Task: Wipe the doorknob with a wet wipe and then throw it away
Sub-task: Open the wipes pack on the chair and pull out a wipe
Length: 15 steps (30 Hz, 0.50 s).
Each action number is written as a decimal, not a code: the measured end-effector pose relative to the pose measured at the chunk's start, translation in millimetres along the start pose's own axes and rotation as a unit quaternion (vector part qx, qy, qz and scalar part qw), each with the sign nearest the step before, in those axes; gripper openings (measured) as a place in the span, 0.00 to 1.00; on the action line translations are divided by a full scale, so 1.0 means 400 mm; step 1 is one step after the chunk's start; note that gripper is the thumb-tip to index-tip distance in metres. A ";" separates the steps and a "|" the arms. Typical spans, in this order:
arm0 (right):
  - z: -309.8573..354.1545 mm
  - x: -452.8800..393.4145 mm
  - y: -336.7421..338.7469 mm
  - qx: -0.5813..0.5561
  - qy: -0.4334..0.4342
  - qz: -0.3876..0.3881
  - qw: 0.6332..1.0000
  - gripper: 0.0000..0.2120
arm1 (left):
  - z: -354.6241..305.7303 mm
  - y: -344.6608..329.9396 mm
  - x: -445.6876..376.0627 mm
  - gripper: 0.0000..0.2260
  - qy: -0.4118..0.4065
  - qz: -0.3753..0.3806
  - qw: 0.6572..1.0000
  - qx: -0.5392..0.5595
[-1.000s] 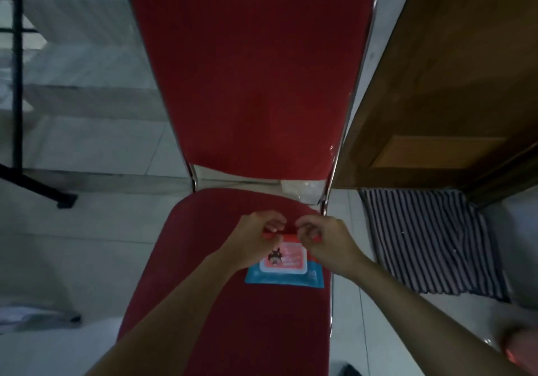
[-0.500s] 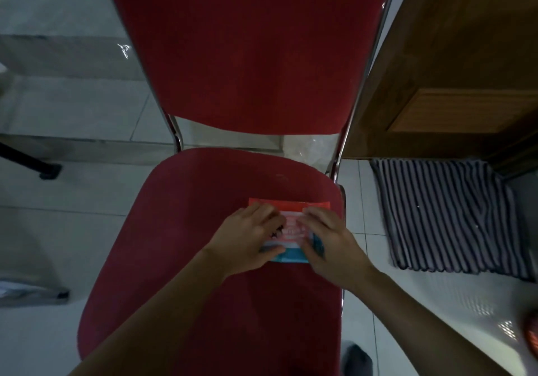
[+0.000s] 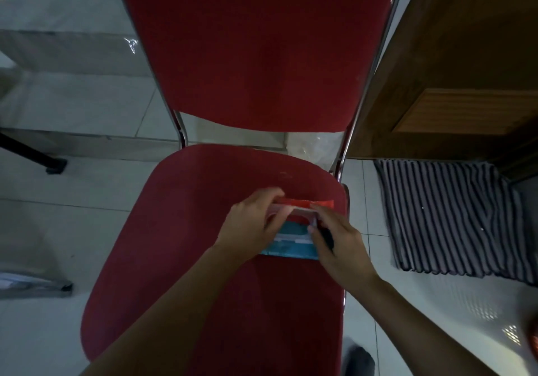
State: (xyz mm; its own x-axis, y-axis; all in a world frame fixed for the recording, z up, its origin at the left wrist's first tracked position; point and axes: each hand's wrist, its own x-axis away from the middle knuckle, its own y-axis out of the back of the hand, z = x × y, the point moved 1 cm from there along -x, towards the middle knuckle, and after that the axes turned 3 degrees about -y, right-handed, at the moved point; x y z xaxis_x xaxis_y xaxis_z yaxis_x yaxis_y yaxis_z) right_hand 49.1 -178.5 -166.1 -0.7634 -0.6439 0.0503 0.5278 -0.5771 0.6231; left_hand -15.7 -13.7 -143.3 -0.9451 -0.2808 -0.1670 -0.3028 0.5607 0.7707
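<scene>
Head view, looking down at a red chair (image 3: 238, 303) w/ a rough woven fabric seat, rounded at the corners, and a tall padded back on a thin chrome tube frame. Landmark = the chair seat.

A wet wipe pack (image 3: 291, 249) lies flat on the right half of the seat, near its right edge. Soft, glossy plastic pouch, rectangular; teal along the near end, red-orange at the far end, a pale strip across the middle. A stiff pale lid flap (image 3: 294, 211) stands lifted off the top of the pack.

Right of the seat: a dark brown wooden door (image 3: 465, 64) w/ a raised panel, and a black-and-white striped cloth mat (image 3: 454, 218) on the floor. Left of and behind the seat: pale glossy floor tiles (image 3: 72, 107). Behind the seat's rear right corner, some crumpled clear plastic (image 3: 313, 145). No doorknob in view.

Vs 0.5 s ago: both hands lay flatter over the pack's middle, hiding the flap; now the flap is raised and more teal shows below it. Camera has dipped closer; chair fills more of the view.

Left hand (image 3: 250, 224) rests on the pack's left side, fingers curled, thumb and fingertips pinching the flap's left end. Right hand (image 3: 339, 244) covers the pack's right side, fingers (image 3: 321, 214) bunched together on the flap's right end. Whether the right thumb is under it, cannot tell.
</scene>
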 end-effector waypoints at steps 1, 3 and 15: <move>0.001 -0.001 -0.001 -0.010 -0.007 -0.016 1.000 0.16 | -0.006 0.001 -0.003 0.12 0.071 -0.041 0.995 0.049; 0.007 -0.003 -0.002 -0.049 -0.023 -0.042 0.998 0.12 | -0.001 -0.004 -0.006 0.10 0.152 -0.120 0.975 0.107; 0.007 -0.010 -0.014 -0.013 -0.007 -0.066 0.998 0.11 | -0.027 -0.057 0.023 0.27 0.145 0.031 0.989 -0.010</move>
State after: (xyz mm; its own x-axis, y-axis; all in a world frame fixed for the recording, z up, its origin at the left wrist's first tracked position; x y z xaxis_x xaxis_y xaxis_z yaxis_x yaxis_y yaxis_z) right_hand 48.3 -171.3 -167.7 -0.8320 -0.5544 -0.0198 0.4314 -0.6689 0.6053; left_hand -16.2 -37.5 -155.6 -0.8859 -0.4595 0.0634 -0.2394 0.5701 0.7859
